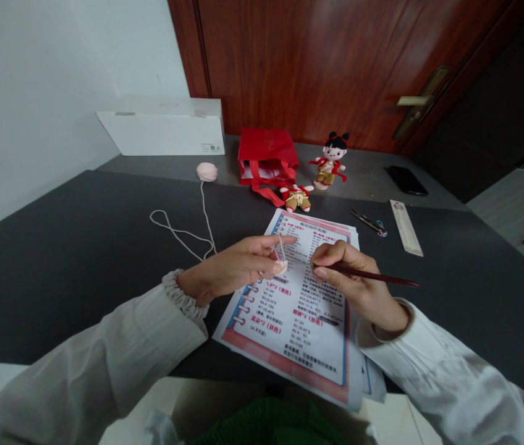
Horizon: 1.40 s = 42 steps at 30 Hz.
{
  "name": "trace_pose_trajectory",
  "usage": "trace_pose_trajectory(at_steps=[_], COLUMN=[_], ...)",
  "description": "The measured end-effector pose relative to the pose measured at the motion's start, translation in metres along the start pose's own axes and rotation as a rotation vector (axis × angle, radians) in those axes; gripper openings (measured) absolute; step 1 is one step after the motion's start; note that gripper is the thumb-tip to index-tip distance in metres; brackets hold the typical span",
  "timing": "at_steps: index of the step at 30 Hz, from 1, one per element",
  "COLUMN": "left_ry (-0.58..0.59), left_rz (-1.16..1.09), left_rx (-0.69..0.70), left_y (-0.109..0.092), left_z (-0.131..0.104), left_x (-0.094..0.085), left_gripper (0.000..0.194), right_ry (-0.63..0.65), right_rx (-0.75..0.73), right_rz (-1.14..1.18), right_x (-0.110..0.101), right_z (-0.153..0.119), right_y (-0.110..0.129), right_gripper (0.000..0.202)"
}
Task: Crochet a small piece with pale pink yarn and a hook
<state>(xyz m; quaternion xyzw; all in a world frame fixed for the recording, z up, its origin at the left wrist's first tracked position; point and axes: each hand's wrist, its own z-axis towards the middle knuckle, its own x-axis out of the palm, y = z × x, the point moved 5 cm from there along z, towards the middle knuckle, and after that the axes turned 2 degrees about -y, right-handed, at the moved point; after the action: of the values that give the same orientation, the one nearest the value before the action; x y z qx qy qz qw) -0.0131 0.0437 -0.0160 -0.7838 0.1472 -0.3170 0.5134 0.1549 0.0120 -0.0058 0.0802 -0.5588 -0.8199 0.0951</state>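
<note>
Between thumb and fingers, my left hand [238,262] pinches a small pale crochet piece [281,267], with a yarn strand looped up over the raised index finger. A bit of pink shows beside the piece. My right hand [354,278] is closed round a crochet hook [377,276] with a dark red handle. The hook's thin tip points left toward the piece; whether they touch I cannot tell. Both hands hover over printed pattern sheets [308,346]. From the left hand the strand runs back in loose curves to a pale pink yarn ball [207,172].
Behind the sheets stand a red bag [269,148], a crocheted doll [331,161] and a headless doll body [297,198]. To the right lie small scissors [367,221], a narrow white packet [405,228] and a black phone [406,180]. A white box [164,133] sits at the back left.
</note>
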Motion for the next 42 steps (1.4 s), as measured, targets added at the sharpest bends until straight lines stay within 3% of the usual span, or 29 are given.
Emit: trace_pose_trajectory(at_steps=[5, 8, 13, 16, 21, 25, 34, 42], left_ry=[0.103, 0.101, -0.100, -0.192, -0.252, -0.194, -0.160, -0.173], left_rz=[0.019, 0.066, 0.183, 0.199, 0.145, 0.082, 0.009, -0.099], left_rx=[-0.073, -0.055, 0.135, 0.224, 0.273, 0.285, 0.202, 0.178], left_y=[0.003, 0.002, -0.003, -0.002, 0.000, 0.000, 0.009, 0.011], left_z=[0.000, 0.000, 0.003, 0.004, 0.004, 0.004, 0.007, 0.010], left_x=[0.000, 0.001, 0.005, 0.010, 0.015, 0.021, 0.017, 0.010], left_gripper=[0.059, 0.059, 0.063, 0.065, 0.064, 0.064, 0.056, 0.031], right_ry=[0.040, 0.037, -0.002, -0.075, -0.178, -0.182, -0.200, -0.154], right_rx=[0.091, 0.191, 0.415, 0.443, 0.273, 0.124, 0.051, -0.135], right_rz=[0.241, 0.427, 0.722, 0.763, 0.572, 0.282, 0.096, -0.244], right_x=[0.000, 0.006, 0.020, 0.026, 0.027, 0.025, 0.020, 0.021], right_z=[0.004, 0.006, 0.007, 0.007, 0.006, 0.003, 0.000, -0.005], right_y=[-0.004, -0.007, -0.021, -0.026, -0.024, -0.023, -0.020, -0.001], right_gripper=[0.008, 0.008, 0.010, 0.012, 0.011, 0.006, 0.008, 0.017])
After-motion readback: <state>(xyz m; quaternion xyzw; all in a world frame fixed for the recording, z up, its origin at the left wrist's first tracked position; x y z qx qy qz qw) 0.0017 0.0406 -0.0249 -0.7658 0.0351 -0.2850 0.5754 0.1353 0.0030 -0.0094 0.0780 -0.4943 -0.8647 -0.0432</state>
